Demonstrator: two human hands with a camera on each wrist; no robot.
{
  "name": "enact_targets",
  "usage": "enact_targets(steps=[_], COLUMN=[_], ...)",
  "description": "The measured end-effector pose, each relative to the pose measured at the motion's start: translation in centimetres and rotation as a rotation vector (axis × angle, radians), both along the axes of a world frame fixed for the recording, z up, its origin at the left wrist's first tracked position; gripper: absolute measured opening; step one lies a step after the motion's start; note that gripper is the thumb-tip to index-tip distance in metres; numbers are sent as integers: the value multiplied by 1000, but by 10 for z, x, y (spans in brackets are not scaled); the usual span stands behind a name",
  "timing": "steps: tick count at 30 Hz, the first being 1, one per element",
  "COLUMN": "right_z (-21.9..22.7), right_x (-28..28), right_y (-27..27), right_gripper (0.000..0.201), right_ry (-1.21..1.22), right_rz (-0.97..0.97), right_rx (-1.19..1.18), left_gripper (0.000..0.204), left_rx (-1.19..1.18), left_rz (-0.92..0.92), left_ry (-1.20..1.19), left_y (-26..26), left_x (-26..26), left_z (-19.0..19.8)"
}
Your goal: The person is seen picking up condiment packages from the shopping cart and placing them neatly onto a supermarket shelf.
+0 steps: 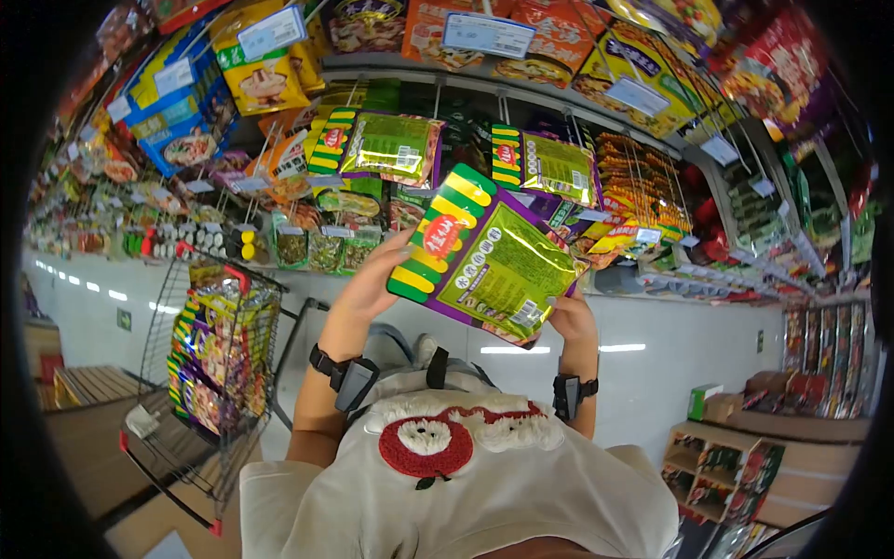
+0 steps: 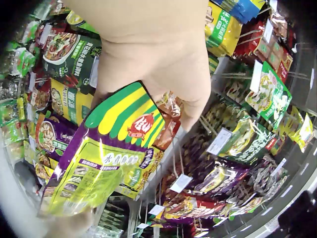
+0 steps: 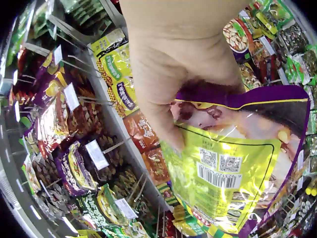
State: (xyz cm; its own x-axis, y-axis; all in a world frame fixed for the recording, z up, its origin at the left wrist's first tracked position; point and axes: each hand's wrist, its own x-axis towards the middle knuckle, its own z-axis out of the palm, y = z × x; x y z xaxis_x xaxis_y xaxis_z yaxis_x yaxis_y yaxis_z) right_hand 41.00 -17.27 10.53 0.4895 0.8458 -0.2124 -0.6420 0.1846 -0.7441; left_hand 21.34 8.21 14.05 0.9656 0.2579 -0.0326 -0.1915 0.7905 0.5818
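Observation:
A green, yellow and purple seasoning packet (image 1: 507,265) is held up in front of the shelves, its printed back with the barcode towards the head camera. My left hand (image 1: 371,284) grips it by the striped end. At the opposite, purple-edged end, my right hand (image 1: 573,321) pinches the packet. The left wrist view has the left hand (image 2: 153,64) over the striped header, some fingers hidden behind it. Seen from the right wrist, the thumb of the right hand (image 3: 183,74) lies on the packet's back (image 3: 218,171) near the barcode, the other fingers hidden.
Similar striped packets (image 1: 396,149) hang on hooks just beyond my hands, among rows of other food packets (image 1: 643,191) with price tags. A wire shopping cart (image 1: 154,321) stands at the left with several packets (image 1: 223,349) in it. A wooden display rack (image 1: 712,466) is at the lower right.

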Motion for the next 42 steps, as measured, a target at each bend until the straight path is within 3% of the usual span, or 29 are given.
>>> enact_targets(steps=[3,6,9,10,11,15,18,19,21,25,28,29,32,33,36,37,40,42], right_z=[4,8,12,13,18,44,50,54,48,52,46,30,21,35,10,2,-6,-14], right_x=[15,29,59,69,78,107,131,136,150,189,214,224,247,246,284,294,311,314], right_y=[9,26,44,48,54,85,97,101,105,90,89,97,108,109,102,102,99,101], right_gripper=[49,45,41,38,36,32,27,25,19,13,14,16,18,18,20,23,19,17], right_ry=[10,21,-87,-129,-150,-284,-407,-467,-597,-698,-707,-677,-708,-704,-809,-848,-826,-826], right_rz=[-48,-91,-130,-155,-211,-412,-532,-526,-600,-503,-498,-567,-596,-496,-460,-454,-361,-394], right_rx=[-176,-287,-332,-352,-348,-386,-508,-536,-524,-751,-751,-565,-640,-763,-780,-758,-761,-718], left_gripper=[47,48,47,44,41,41,45,44,50,57,55,50,50,47,45,43,40,32], left_rx=[149,190,301,319,348,340,450,483,644,902,982,1043,1049,1052,1148,1162,1187,1190], left_rz=[66,60,146,156,85,142,100,241,165,105,24,30,18,1,-41,22,-61,-7], left_ry=[141,210,302,334,309,132,207,198,294,396,367,404,408,454,479,481,487,467], left_y=[-6,0,17,21,25,39,53,51,56,55,66,67,70,69,70,67,67,65], left_x=[20,40,75,83,89,131,156,163,180,215,222,238,252,256,267,269,272,273], left_z=[-13,-2,-34,-22,-8,-20,-21,-20,-29,-48,-34,-51,-55,-58,-72,-75,-76,-81])
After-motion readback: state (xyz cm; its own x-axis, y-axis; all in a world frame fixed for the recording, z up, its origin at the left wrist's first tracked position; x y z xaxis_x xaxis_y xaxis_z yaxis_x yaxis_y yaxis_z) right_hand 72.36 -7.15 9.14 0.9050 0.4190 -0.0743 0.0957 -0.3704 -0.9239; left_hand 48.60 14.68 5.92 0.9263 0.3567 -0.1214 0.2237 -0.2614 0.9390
